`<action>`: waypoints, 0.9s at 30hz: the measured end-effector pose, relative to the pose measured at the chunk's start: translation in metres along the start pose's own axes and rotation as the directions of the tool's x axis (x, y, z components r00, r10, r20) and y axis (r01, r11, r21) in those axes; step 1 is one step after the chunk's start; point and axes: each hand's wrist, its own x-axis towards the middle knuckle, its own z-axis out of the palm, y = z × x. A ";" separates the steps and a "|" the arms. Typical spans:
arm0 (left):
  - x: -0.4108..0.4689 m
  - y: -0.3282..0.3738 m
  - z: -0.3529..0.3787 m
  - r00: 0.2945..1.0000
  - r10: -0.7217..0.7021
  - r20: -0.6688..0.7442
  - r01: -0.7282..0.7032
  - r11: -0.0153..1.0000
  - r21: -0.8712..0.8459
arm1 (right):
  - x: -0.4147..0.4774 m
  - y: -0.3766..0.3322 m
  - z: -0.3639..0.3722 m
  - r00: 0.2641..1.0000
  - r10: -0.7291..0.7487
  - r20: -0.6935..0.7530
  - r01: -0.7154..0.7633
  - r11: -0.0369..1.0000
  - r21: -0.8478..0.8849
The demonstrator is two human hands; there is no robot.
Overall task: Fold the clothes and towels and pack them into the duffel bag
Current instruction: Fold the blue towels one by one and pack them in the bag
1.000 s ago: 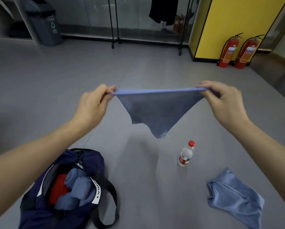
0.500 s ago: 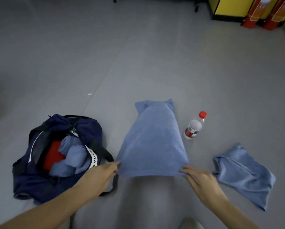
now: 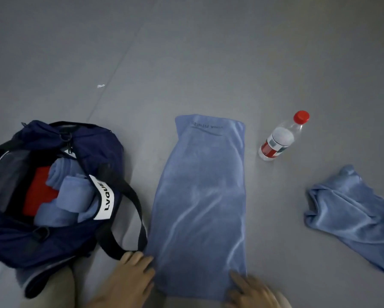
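A long blue towel (image 3: pixel 200 196) lies flat on the grey floor, folded into a narrow strip that runs away from me. My left hand (image 3: pixel 128 278) holds its near left corner and my right hand (image 3: pixel 251 292) holds its near right corner, both at the bottom edge of the view. The open navy duffel bag (image 3: pixel 93 147) sits to the left, its black strap touching the towel's left edge. Inside it are rolled blue towels (image 3: pixel 73 192) and a red item (image 3: pixel 37 192). A second blue towel (image 3: pixel 351 216) lies crumpled on the right.
A clear plastic bottle (image 3: pixel 280 138) with a red cap lies on the floor just right of the flat towel's far end. A small white scrap (image 3: pixel 101 86) lies further out on the floor. My knee shows below the bag.
The towel has come down from being stretched in the air to lying flat on the floor. Both hands have pulled its near edge towards me, and the view has tilted down.
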 end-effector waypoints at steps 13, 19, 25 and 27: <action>0.252 -0.140 -0.176 0.906 -0.325 -0.272 0.215 0.906 -0.365 | 0.219 0.044 -0.231 0.851 -0.007 -0.525 0.011 1.000 0.005; 0.310 -0.166 -0.169 0.937 -0.342 -0.070 0.308 0.903 -0.299 | 0.274 0.061 -0.219 0.870 0.076 -0.487 -0.079 0.997 0.014; 0.314 -0.211 -0.165 0.954 -0.256 -0.156 0.260 0.966 0.007 | 0.277 0.089 -0.203 0.859 0.001 -0.512 -0.129 0.968 -0.214; 0.313 -0.224 -0.168 0.957 -0.222 -0.188 0.238 0.969 0.067 | 0.277 0.093 -0.203 0.847 -0.016 -0.532 -0.122 0.967 -0.224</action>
